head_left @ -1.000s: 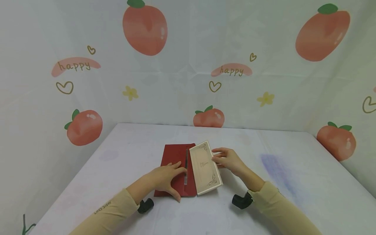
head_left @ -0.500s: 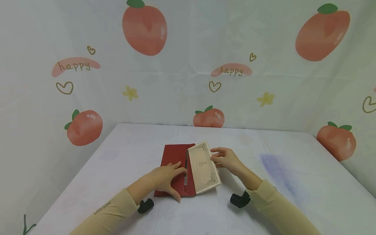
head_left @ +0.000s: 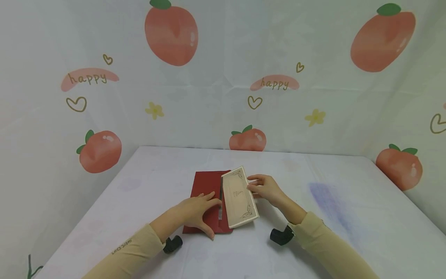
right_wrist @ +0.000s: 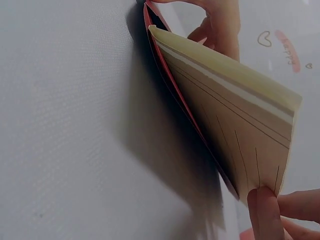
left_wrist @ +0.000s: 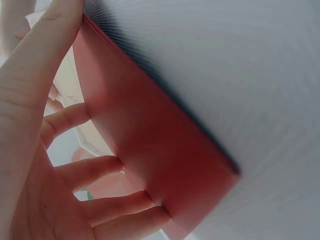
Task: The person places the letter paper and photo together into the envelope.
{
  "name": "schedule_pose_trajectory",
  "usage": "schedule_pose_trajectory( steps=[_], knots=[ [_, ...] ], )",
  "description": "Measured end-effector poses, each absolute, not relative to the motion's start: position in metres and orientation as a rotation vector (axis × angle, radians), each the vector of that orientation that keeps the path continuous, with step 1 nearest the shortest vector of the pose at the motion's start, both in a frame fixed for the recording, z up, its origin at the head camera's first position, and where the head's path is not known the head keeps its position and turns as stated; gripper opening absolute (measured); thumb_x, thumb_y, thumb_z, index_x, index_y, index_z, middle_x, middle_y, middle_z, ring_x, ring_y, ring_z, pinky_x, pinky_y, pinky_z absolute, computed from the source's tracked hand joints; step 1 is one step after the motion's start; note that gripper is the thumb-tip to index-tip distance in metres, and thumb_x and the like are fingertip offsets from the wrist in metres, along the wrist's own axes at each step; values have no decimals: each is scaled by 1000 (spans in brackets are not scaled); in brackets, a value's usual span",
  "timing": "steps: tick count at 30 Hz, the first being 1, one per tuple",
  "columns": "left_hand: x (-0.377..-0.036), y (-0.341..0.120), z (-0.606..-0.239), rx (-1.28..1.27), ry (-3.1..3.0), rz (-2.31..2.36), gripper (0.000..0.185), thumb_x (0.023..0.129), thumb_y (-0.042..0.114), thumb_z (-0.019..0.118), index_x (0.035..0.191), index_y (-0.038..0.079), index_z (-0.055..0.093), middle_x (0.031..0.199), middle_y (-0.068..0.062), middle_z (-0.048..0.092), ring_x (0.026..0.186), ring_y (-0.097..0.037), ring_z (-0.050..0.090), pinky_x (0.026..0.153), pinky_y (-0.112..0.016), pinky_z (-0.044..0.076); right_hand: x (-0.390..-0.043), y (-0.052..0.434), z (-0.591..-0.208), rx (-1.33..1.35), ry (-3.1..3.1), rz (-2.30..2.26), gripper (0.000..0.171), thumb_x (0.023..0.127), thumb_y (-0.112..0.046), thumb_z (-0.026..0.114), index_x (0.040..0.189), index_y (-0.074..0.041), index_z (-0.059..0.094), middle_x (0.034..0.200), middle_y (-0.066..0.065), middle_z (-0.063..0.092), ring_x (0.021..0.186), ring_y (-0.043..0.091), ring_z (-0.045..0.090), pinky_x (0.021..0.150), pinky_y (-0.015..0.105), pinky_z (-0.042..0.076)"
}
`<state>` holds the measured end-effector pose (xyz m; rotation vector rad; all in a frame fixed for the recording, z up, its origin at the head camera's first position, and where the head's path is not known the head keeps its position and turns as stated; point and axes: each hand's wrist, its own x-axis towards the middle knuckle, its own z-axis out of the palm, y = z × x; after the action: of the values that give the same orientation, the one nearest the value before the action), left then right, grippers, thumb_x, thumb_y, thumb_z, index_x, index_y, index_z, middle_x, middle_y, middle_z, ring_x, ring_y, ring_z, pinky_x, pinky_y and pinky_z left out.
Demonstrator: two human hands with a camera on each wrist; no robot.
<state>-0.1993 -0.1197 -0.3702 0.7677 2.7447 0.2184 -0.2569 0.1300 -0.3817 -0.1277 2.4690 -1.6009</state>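
Note:
A flat red cover [head_left: 205, 184] lies on the table, a narrow dark strip [head_left: 221, 188] running down its middle. My left hand [head_left: 200, 211] rests on the cover's left part with fingers spread; its fingertips touch the red surface in the left wrist view. Over the cover's right part leans a thin cream booklet [head_left: 238, 199] with printed corner ornaments, its right edge raised. My right hand [head_left: 266, 190] pinches that right edge between thumb and fingers. From the right wrist, the booklet's underside [right_wrist: 235, 115] shows ruled lines, and its low edge sits against the red cover.
The white tabletop [head_left: 296, 170] spreads around the items, with a purple smudge [head_left: 329, 205] on the right. A white curtain [head_left: 209, 104] printed with fruit stands behind. Black camera mounts [head_left: 281, 235] hang under both wrists.
My right hand has moved slightly left with the booklet, which now covers more of the red cover's right part. The left hand has stayed in place.

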Motion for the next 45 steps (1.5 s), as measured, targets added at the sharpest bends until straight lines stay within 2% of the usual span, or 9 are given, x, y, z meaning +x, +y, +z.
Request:
schedule_pose_trajectory(
  steps=[20,34,45],
  knots=[
    [-199,-119,-370,769,2746,221,88,59,63,77,132,28,44,150,-13,34,131,-48,38,99,-58,41,-255,123,-385,-162,2426,-1679,38,87,-3,61,123,8,52,102,22,63,69,10,64,66,32,58],
    [-200,-120,-372,773,2741,227,88,59,63,77,133,28,43,150,-15,33,131,-49,38,97,-60,41,-252,117,-390,-164,2379,-1761,36,85,3,60,120,10,52,94,18,64,66,10,64,64,31,58],
    [-198,-118,-370,745,2746,218,88,60,63,77,134,28,43,151,-12,34,132,-45,38,99,-58,41,-248,113,-391,-149,2396,-1730,38,85,1,61,121,8,51,98,20,63,69,11,65,66,33,58]
  ],
)
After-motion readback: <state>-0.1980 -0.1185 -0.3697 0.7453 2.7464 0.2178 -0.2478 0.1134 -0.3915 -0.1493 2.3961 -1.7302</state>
